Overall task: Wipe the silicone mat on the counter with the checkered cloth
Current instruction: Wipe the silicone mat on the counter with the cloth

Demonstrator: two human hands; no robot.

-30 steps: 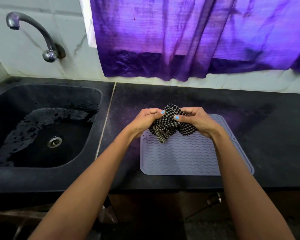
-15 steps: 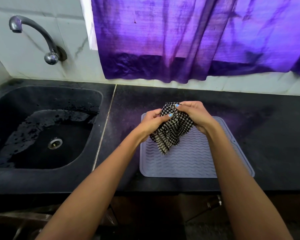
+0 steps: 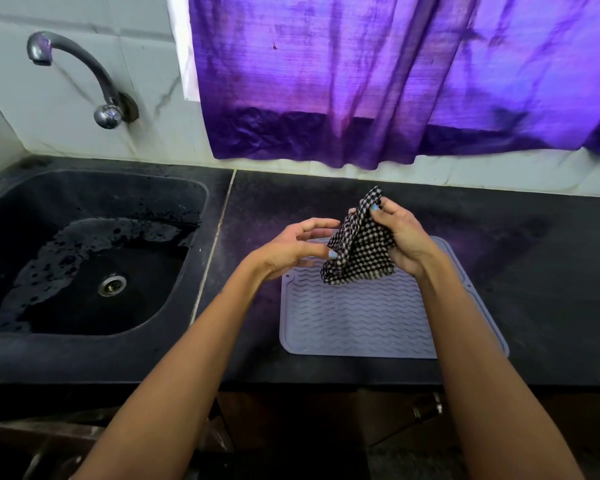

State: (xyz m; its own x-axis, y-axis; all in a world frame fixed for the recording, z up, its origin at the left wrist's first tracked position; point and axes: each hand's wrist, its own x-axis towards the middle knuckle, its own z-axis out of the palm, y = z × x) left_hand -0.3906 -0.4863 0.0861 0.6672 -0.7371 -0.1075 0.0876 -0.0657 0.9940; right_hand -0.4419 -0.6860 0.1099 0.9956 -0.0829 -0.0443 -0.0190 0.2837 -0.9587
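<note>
Pinched between the thumb and fingers of my right hand (image 3: 400,237), the checkered cloth (image 3: 359,249) hangs bunched above the far left part of the silicone mat (image 3: 361,320). Its top corner sticks up past my fingertips and its lower edge droops toward the mat's ribbed surface; whether it touches there I cannot tell. My left hand (image 3: 293,249) is loose and spread, fingers curved, with the thumb tip resting against the cloth's left edge but not clamping it.

From this one head view, the grey mat lies flat on the black counter (image 3: 534,271), its near edge close to the counter's front lip, and my right forearm crosses over its right side. To the left, past a pale seam in the stone, sits the dark sink (image 3: 187,216), wet, with patches of water around the metal drain (image 3: 112,285). A curved tap (image 3: 80,69) comes out of the white tiled wall above it. Behind the counter a purple curtain (image 3: 395,81) hangs down, its hem ending just above the backsplash.
</note>
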